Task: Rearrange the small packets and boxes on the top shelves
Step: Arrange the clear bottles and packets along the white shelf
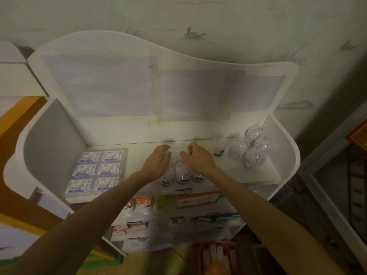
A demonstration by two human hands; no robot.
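On the white top shelf (139,147), a cluster of clear plastic packets with dark labels (181,173) lies in the middle. My left hand (156,161) presses on the cluster's left side and my right hand (196,157) on its right, fingers curled over the packets' far ends. At the shelf's left, several blue-and-white flat boxes (97,171) lie in a grid two wide. A pile of similar clear packets (250,149) rests at the right end, with one single packet (220,148) beside it.
The shelf unit has a tall white back panel (158,86) and curved side walls (51,139). Lower shelves hold orange tubes (143,203), a white-orange box (196,199) and small boxes (127,229). A wall stands behind; a basket (218,255) sits on the floor.
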